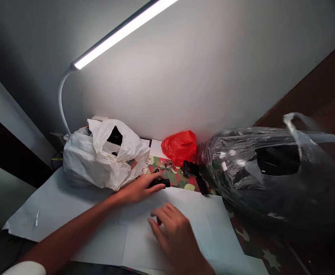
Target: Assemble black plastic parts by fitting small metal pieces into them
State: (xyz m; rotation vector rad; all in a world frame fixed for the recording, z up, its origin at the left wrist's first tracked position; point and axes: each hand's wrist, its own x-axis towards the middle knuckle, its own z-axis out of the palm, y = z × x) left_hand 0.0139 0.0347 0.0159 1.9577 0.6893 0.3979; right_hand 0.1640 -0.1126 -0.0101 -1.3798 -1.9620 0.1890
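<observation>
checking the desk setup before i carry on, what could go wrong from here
1. The left hand grips a small black part right beside the loose metal bits; a sweep could scatter them.
2. The big clear bag bulges over the table's right side and might slide off or hide parts.
3. The right hand rests on loose white paper, which could shift if pushed.
</observation>
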